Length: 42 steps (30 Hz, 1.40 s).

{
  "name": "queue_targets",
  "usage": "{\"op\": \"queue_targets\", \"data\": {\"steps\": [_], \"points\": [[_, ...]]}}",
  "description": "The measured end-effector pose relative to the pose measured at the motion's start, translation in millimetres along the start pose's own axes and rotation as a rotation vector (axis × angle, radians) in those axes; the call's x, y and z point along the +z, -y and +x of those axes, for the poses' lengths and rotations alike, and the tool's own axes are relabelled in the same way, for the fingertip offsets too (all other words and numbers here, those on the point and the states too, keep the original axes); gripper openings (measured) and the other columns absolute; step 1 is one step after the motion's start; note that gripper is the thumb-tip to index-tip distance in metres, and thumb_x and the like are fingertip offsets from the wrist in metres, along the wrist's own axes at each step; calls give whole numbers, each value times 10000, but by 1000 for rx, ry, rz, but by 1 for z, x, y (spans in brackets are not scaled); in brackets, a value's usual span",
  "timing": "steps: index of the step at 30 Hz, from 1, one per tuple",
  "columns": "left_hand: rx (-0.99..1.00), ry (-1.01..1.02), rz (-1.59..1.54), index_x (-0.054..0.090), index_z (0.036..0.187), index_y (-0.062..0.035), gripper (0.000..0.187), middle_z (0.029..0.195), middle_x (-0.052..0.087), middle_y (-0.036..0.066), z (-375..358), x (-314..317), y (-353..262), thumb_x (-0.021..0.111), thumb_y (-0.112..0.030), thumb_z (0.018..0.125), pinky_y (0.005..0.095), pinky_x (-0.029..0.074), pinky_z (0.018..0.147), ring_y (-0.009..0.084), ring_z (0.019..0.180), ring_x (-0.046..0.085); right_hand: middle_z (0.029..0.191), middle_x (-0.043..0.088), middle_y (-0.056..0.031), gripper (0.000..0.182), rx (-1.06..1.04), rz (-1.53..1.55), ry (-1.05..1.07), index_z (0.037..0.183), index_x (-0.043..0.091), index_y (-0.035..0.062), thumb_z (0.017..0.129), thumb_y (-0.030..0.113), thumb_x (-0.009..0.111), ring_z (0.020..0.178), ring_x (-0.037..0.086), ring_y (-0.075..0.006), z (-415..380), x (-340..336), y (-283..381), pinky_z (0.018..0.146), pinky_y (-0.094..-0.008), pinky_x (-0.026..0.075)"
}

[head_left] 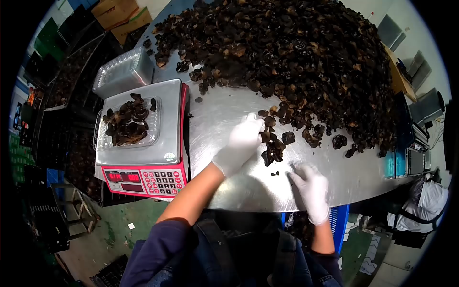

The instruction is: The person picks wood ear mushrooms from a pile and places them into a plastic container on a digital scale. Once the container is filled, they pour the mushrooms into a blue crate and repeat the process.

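My left hand (245, 138), in a white glove, has its fingers bent together beside some dark, wrinkled fungus pieces (273, 149) on the metal table (210, 115); whatever it may hold is too small to make out. To the right, my right hand (310, 187), also gloved, rests near the table's front edge with thumb and fingers apart and nothing between them. Two tiny dark bits (275, 174) lie between the hands. At the left, a clear plastic tray (154, 129) with dark fungus pieces in it sits on a red and silver scale (169, 95).
A large heap of dark fungus (296, 52) covers the back of the table. Stacked clear trays (125, 71) stand behind the scale. A blue crate (338, 225) is below the front edge. Cardboard boxes (112, 14) are at the back left.
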<state>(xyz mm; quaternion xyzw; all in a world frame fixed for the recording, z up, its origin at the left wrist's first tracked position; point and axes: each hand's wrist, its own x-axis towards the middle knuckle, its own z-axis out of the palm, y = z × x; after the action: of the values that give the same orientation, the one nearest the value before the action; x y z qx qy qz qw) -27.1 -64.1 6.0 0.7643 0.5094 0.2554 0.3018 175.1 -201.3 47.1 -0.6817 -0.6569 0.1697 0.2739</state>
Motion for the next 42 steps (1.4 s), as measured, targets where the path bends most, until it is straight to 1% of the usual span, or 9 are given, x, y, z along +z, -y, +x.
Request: {"op": "queue_targets", "data": {"steps": [2,6,13,16,19,21,25,33,42], "points": [[13,60,153,575,1297,-63,488,1241,529,169,-7,4,-2,603,-42,810,380,502,964,337,1177,553,1044,662,-165,394,-12,-34,48,1195,647,72,822,175,722,886,667,-328,24,25,3,769,-386,530],[5,99,109,510,1405,-93,565,1348,478,203,-16,5,-3,595,-95,846,376,489,992,378,1246,506,972,682,-112,458,-92,-192,13,1199,655,128,762,161,789,833,687,-306,47,52,-9,731,-388,549],[75,25,273,623,1209,-66,376,1176,516,173,-13,18,-5,614,-110,836,367,510,918,318,1104,556,770,658,-55,402,185,223,-89,1213,677,95,817,42,722,629,591,-106,24,30,-12,637,-267,503],[-10,-22,-120,654,1093,-53,271,1100,527,162,-12,27,9,615,-87,827,357,508,884,306,1028,559,923,709,-157,179,42,-22,2,958,732,81,780,85,727,828,693,-341,-23,-16,-50,730,-381,548],[67,-46,84,665,1045,-37,232,1042,542,146,-11,12,1,615,-71,821,348,496,859,290,973,567,864,707,-146,235,200,-322,355,896,730,104,670,88,797,733,688,-316,-59,-90,-32,665,-383,540],[143,-117,98,672,1024,-32,215,1018,543,137,-12,-4,-7,605,-65,822,353,493,853,281,948,571,865,708,-159,233,184,-531,140,913,730,74,694,106,805,724,692,-303,-79,-87,-56,653,-372,539],[351,-326,35,688,1005,-27,218,985,568,114,-23,-87,-44,610,-39,802,362,494,841,257,911,593,965,733,-154,224,141,-101,-96,998,728,34,787,91,780,790,714,-284,-40,-38,-26,722,-345,559],[-126,-805,286,704,1022,-24,299,932,614,89,-100,-276,56,649,57,740,298,509,826,212,889,641,984,657,-137,261,-114,-182,-52,1009,698,58,774,156,757,833,648,-354,58,44,4,724,-404,519],[-351,-789,417,726,1010,-50,290,945,632,131,-139,-329,148,711,-31,721,345,528,836,282,912,660,870,664,-105,211,-179,-392,-66,897,726,99,695,108,786,756,668,-306,26,10,-36,663,-399,543]]}}
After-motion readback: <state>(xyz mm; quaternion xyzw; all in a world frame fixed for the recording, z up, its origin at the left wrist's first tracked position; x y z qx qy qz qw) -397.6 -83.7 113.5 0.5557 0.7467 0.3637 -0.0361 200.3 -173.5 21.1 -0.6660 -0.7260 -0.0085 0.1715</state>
